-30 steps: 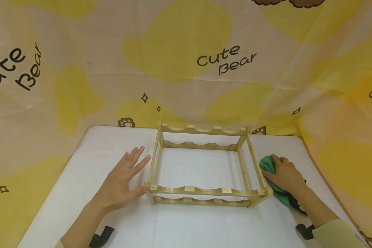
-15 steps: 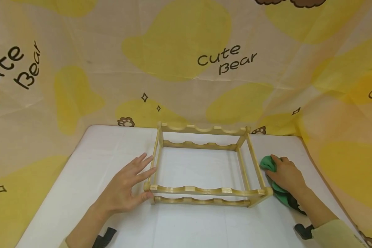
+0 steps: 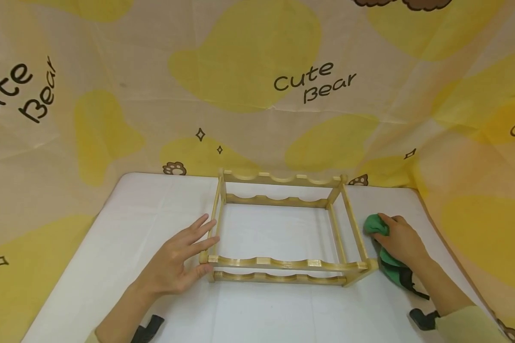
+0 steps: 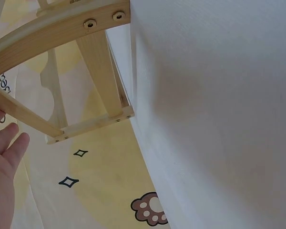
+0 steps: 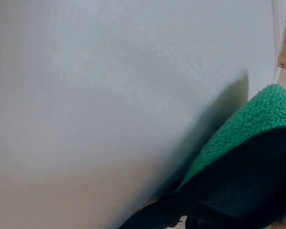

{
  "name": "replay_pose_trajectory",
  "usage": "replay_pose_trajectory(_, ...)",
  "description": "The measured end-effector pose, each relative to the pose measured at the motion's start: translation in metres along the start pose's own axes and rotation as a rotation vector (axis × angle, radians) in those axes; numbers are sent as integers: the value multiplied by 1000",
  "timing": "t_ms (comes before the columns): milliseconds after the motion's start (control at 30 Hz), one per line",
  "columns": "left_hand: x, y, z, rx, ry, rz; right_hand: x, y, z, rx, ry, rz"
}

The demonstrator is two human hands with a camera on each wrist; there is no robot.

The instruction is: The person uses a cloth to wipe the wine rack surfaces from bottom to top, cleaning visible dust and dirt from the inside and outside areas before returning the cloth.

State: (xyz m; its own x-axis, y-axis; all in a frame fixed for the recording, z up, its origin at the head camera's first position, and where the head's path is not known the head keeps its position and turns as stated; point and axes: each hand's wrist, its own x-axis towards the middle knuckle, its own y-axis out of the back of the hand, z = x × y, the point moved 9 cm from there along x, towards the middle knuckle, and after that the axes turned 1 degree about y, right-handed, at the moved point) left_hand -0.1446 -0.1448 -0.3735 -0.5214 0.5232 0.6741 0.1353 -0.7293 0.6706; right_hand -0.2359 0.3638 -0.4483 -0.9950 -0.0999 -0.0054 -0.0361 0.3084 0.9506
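A pale wooden wine rack [image 3: 283, 263] with scalloped rails stands on the white table. At its left end my left hand [image 3: 171, 264] has its fingers extended against the side rail, while the thumb lies at the front left corner. The left wrist view shows the fingertips [image 4: 20, 142] by a bar of the rack [image 4: 86, 126]. My right hand [image 3: 403, 243] grips a bunched green terry cloth [image 3: 375, 224], apart from the rack's right side. Dark parts hang by the cloth's lower end. The right wrist view shows the cloth [image 5: 257, 119] partly behind black material; the right fingers are out of sight there.
The white table [image 3: 266, 314] ends at a patterned yellow and beige curtain [image 3: 249, 85] behind and on both sides. Black curved pieces [image 3: 150, 328] show beneath the left wrist, and another black piece [image 3: 422, 319] sits beside the right sleeve.
My left hand has moved right onto the rack's left side. The right hand has shifted slightly right with the green cloth, away from the rack. The rack has stayed put.
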Motion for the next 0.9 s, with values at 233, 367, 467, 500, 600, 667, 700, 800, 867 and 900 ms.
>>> replay_pose_trajectory(233,2,1,4,-15,-36,32,-4,12,4,45,-24,28)
replay_pose_trajectory(367,4,2,6,-6,-53,45,-8,22,4,72,-20,61)
replay_pose_trajectory(467,5,2,6,0,-60,47,-10,30,3,84,-9,93)
replay_pose_trajectory(500,6,1,6,2,-60,45,-11,33,3,86,-6,106)
replay_pose_trajectory(600,8,-1,4,8,-53,41,-13,44,-1,98,7,143)
replay_pose_trajectory(667,9,-2,2,8,-39,32,-14,52,-5,103,16,171)
replay_pose_trajectory(700,9,-3,1,8,-34,29,-15,56,-7,106,19,181)
replay_pose_trajectory(800,9,-5,-3,5,-14,20,-20,70,-15,109,22,210)
replay_pose_trajectory(867,9,-7,-6,-3,4,12,-24,81,-22,104,28,243)
replay_pose_trajectory(900,9,-8,-7,-7,9,12,-27,86,-26,105,33,260)
